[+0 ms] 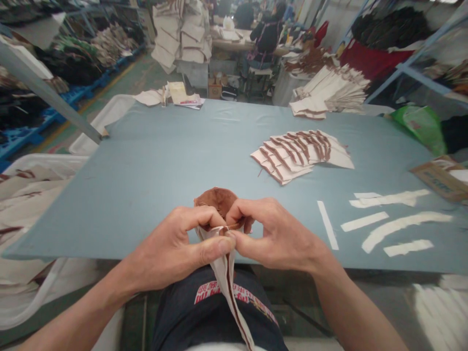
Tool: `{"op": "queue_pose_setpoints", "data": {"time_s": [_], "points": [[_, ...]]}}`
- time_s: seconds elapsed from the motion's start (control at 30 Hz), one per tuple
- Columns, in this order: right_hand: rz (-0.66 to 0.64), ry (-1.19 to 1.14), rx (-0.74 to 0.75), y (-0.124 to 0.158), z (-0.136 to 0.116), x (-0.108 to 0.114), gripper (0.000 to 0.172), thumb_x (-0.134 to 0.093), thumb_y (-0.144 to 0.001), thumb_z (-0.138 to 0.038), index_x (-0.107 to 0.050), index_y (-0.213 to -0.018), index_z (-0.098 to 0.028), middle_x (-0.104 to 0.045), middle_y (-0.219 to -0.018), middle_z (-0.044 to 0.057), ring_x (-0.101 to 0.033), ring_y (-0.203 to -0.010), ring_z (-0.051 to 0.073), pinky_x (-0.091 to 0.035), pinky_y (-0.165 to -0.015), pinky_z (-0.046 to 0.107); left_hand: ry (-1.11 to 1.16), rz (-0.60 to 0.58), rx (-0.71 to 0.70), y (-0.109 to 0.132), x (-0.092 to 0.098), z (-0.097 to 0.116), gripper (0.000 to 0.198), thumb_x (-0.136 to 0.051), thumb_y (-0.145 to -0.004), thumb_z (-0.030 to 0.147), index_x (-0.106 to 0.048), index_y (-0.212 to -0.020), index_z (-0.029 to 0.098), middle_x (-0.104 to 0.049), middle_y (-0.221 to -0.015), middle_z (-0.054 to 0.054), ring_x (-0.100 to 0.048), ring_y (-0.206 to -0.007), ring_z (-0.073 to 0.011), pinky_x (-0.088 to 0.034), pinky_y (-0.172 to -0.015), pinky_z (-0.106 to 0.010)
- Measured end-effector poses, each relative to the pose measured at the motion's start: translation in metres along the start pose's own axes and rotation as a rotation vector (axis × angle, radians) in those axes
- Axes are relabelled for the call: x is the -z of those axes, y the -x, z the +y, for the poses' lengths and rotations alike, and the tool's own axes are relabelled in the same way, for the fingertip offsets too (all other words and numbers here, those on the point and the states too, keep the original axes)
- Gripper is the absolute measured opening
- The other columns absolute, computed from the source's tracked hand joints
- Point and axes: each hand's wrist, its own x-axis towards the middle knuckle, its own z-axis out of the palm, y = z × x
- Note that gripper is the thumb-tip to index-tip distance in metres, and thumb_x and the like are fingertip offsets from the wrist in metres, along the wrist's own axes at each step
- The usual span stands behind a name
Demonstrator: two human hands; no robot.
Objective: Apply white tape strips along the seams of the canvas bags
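Observation:
Both hands pinch the edge of one cream fabric piece point(222, 273) with a brown lining point(215, 199), held at the table's near edge. My left hand point(190, 239) grips it from the left, thumb on the near side and index finger bent over the rim. From the right, my right hand point(261, 231) pinches the same rim, its thumb tip beside the left thumb. The brown lining stands open beyond the fingers, while a long narrow cream part with a dark brown seam hangs down toward my lap. What lies between the fingertips is hidden.
On the blue-grey table point(164, 161) lies a fanned stack of cream pieces with brown edges point(292, 151). Several cream strips point(365, 222) are at the right. Another cream stack point(329, 92) sits at the far edge. White bins point(69, 161) flank the left side; a person point(268, 36) sits beyond.

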Motion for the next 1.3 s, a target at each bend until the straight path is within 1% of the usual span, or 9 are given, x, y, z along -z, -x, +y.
{"op": "queue_pose_setpoints", "data": {"time_s": [0.07, 0.2, 0.33, 0.5, 0.67, 0.9, 1.03, 1.17, 1.3], "points": [[-0.026, -0.029, 0.006, 0.0, 0.002, 0.003, 0.01, -0.068, -0.09, -0.018, -0.064, -0.082, -0.019, -0.067, -0.075, -0.004, -0.057, -0.065, 0.01, -0.044, -0.064, 0.022, -0.003, -0.002, 0.002, -0.001, -0.001, 0.0, 0.026, -0.069, -0.1, 0.035, -0.072, -0.081, 0.018, -0.073, -0.075, 0.004, -0.064, -0.07, -0.0117, -0.047, -0.069, -0.02], [-0.075, -0.093, 0.049, -0.001, 0.006, 0.011, 0.008, -0.071, -0.096, -0.021, -0.065, -0.092, -0.019, -0.071, -0.084, -0.002, -0.06, -0.07, 0.01, -0.047, -0.065, 0.021, -0.008, -0.048, -0.037, -0.002, 0.004, 0.001, 0.025, -0.064, -0.103, 0.031, -0.075, -0.085, 0.019, -0.076, -0.08, 0.003, -0.067, -0.074, -0.0114, -0.048, -0.073, -0.019], [-0.07, -0.093, 0.116, 0.0, 0.011, 0.016, 0.007, -0.07, -0.1, -0.021, -0.064, -0.096, -0.019, -0.073, -0.087, -0.002, -0.062, -0.071, 0.01, -0.049, -0.066, 0.02, 0.015, -0.045, -0.047, -0.005, 0.007, -0.002, 0.025, -0.063, -0.105, 0.03, -0.075, -0.086, 0.019, -0.076, -0.082, 0.003, -0.068, -0.076, -0.011, -0.049, -0.075, -0.018], [-0.001, 0.062, 0.184, 0.002, 0.013, 0.014, 0.006, -0.067, -0.101, -0.017, -0.067, -0.095, -0.02, -0.077, -0.088, 0.0, -0.065, -0.07, 0.011, -0.051, -0.068, 0.022, 0.037, -0.058, -0.029, -0.005, 0.007, -0.004, 0.028, -0.062, -0.107, 0.033, -0.076, -0.088, 0.018, -0.078, -0.083, 0.0, -0.07, -0.078, -0.0139, -0.051, -0.076, -0.021], [0.051, 0.244, 0.274, 0.003, 0.011, 0.012, 0.008, -0.065, -0.102, -0.016, -0.07, -0.097, -0.02, -0.081, -0.089, 0.002, -0.07, -0.072, 0.013, -0.051, -0.068, 0.023, 0.047, -0.075, -0.052, -0.005, 0.009, -0.006, 0.028, -0.06, -0.108, 0.032, -0.076, -0.089, 0.018, -0.078, -0.083, 0.001, -0.07, -0.077, -0.0126, -0.051, -0.077, -0.019], [0.041, 0.459, 0.33, 0.001, 0.004, 0.012, 0.018, -0.06, -0.105, -0.016, -0.072, -0.092, -0.018, -0.082, -0.083, 0.004, -0.073, -0.071, 0.015, -0.05, -0.068, 0.025, 0.047, -0.075, -0.015, -0.003, 0.01, -0.011, 0.031, -0.061, -0.108, 0.035, -0.076, -0.087, 0.018, -0.077, -0.082, 0.001, -0.069, -0.077, -0.0136, -0.051, -0.076, -0.02], [-0.006, 0.6, 0.293, 0.001, 0.003, 0.009, 0.023, -0.058, -0.107, -0.018, -0.072, -0.089, -0.018, -0.083, -0.085, 0.006, -0.077, -0.075, 0.018, -0.047, -0.067, 0.028, 0.045, -0.053, -0.002, -0.001, 0.011, -0.01, 0.03, -0.061, -0.107, 0.033, -0.075, -0.085, 0.018, -0.077, -0.081, 0.002, -0.069, -0.076, -0.0125, -0.051, -0.076, -0.019], [-0.009, 0.545, 0.252, -0.001, 0.006, 0.009, 0.018, -0.057, -0.101, -0.014, -0.07, -0.089, -0.018, -0.081, -0.081, 0.005, -0.074, -0.071, 0.016, -0.044, -0.066, 0.027, 0.035, -0.06, -0.019, -0.003, 0.011, -0.009, 0.028, -0.061, -0.106, 0.031, -0.076, -0.085, 0.019, -0.077, -0.081, 0.004, -0.069, -0.075, -0.0106, -0.05, -0.075, -0.017], [0.007, 0.34, 0.282, -0.009, 0.011, 0.011, 0.014, -0.057, -0.091, -0.009, -0.068, -0.089, -0.017, -0.071, -0.07, -0.002, -0.058, -0.056, 0.009, -0.037, -0.058, 0.022, -0.009, -0.058, -0.025, -0.005, 0.012, -0.008, 0.028, -0.062, -0.104, 0.03, -0.075, -0.082, 0.019, -0.075, -0.076, 0.004, -0.067, -0.072, -0.0101, -0.049, -0.072, -0.017]]}}
